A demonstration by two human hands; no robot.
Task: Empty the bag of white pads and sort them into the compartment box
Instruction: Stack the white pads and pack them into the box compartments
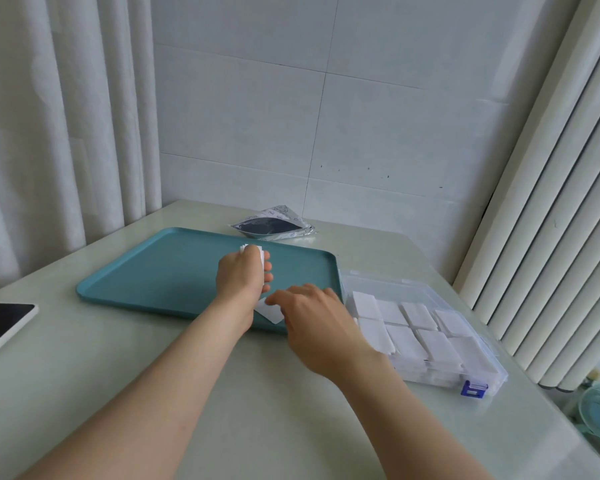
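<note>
Gripping a small stack of white pads, your left hand has its fingers curled round them, and the pad edges stick out at the top of the fist. The hand is over the right half of the teal tray.

From that hand, at about 5 o'clock, your right hand reaches in palm down. Its fingertips lie on or just above a single white pad at the tray's near edge. You cannot tell whether those fingers pinch the pad or only touch it, as the hand covers part of it.

At 3 o'clock from the tray, just beside its right rim, the clear compartment box lies open. More white pads lie in its compartments in two rows. A blue latch sits on the box's near right corner.

At 12 o'clock, beyond the tray's far rim, the bag lies flat with its mouth gaping and its inside dark.

At 9 o'clock, well apart from the tray, the corner of a dark-screened tablet lies on the pale table. White curtains hang to the left, a tiled wall stands behind, and ribbed white drapes hang on the right.
</note>
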